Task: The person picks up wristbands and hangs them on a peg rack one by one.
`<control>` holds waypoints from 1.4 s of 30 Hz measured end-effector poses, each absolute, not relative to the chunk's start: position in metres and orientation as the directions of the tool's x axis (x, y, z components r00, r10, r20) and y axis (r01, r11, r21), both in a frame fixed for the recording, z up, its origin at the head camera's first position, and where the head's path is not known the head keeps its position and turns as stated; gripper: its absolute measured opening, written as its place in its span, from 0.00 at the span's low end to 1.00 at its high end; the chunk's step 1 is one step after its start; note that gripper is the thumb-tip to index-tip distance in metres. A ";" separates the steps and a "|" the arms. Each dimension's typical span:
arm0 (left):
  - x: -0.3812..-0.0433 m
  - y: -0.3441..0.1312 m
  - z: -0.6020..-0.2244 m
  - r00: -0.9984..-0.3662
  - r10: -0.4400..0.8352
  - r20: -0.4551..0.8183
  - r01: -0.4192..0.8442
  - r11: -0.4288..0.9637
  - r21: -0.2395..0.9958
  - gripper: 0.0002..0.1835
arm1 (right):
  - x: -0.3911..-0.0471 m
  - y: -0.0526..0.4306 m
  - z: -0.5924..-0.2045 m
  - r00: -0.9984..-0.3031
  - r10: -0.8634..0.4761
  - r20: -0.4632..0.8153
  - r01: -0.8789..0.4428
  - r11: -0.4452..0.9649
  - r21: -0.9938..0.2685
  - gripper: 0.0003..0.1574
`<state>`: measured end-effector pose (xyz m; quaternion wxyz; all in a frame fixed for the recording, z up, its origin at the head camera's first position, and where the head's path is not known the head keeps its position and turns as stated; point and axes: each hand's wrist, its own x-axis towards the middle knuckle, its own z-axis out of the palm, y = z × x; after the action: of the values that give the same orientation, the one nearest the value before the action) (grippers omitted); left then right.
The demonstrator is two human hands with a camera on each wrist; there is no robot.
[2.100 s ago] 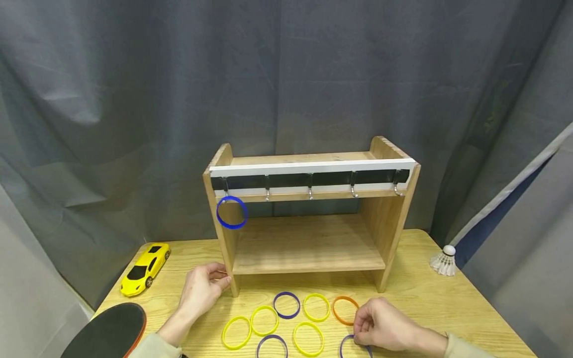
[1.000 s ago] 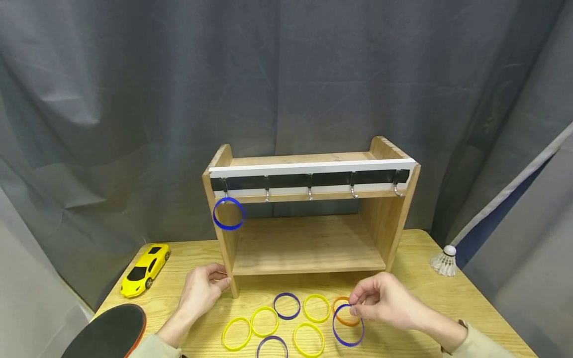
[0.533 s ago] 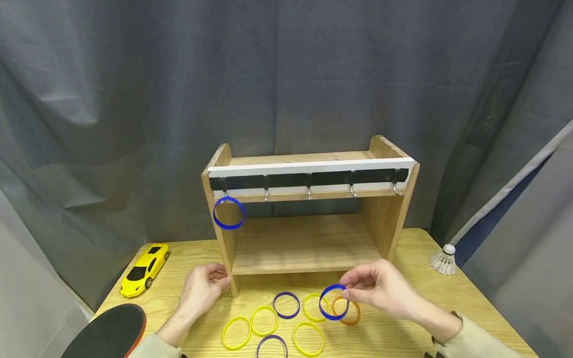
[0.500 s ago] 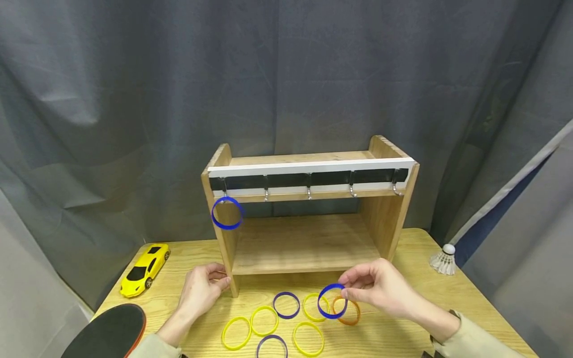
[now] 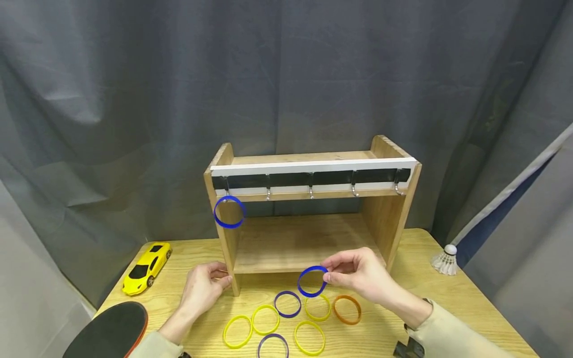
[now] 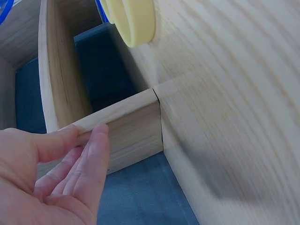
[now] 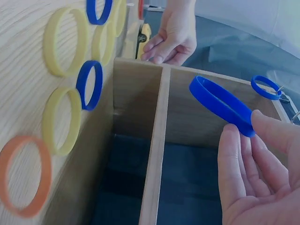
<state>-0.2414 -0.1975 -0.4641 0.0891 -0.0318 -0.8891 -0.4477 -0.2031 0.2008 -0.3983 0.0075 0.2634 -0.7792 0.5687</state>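
Note:
Between its thumb and fingertips my right hand [image 5: 364, 273] pinches a blue ring [image 5: 313, 281], held above the table in front of the shelf's lower board. My left hand [image 5: 203, 288] grips the lower front edge of the wooden shelf's [image 5: 309, 243] left side panel; the left wrist view shows thumb and fingers on either side of that panel edge [image 6: 117, 112]. Another blue ring [image 5: 230, 212] hangs from the leftmost hook of the row on the shelf's front. Below the held ring, an orange ring [image 5: 346, 310], a purple-blue ring [image 5: 287, 304] and a yellow ring [image 5: 318, 308] lie on the table.
More yellow rings [image 5: 238, 331] and a purple-blue ring [image 5: 273, 338] lie near the table's front. Bare metal hooks [image 5: 311, 193] line the strip. A yellow toy car [image 5: 146, 268] and a black paddle [image 5: 107, 330] stand left, a shuttlecock [image 5: 445, 260] right.
My right hand picked up the blue ring from the table's front, raised it and carried it leftward over the other rings. The left hand has stayed on the shelf's side panel.

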 end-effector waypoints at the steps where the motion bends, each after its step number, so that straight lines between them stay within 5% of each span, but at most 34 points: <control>1: -0.241 -0.197 -0.464 -0.983 -0.023 0.185 0.135 0.596 0.792 0.08 | -0.205 0.198 -0.398 -0.865 -0.400 0.302 -0.404 0.200 -0.892 0.16; 20: -0.242 -0.196 -0.464 -0.982 -0.016 0.188 0.143 0.590 0.795 0.09 | -0.216 0.134 -0.378 -0.898 -0.369 0.238 -0.207 -0.124 -0.971 0.21; 27: -0.241 -0.198 -0.463 -0.982 -0.005 0.189 0.149 0.596 0.789 0.10 | -0.219 0.108 -0.365 -0.894 -0.338 0.293 -0.211 -0.257 -0.943 0.12; 42: -0.242 -0.198 -0.461 -0.984 0.006 0.178 0.148 0.582 0.800 0.10 | -0.224 0.053 -0.341 -0.937 -0.255 0.237 -0.058 -0.557 -0.828 0.21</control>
<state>-0.2419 -0.1984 -0.4613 0.0782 -0.0433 -0.8859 -0.4553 -0.2241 0.0528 -0.3407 -0.0569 0.1676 -0.4670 0.8664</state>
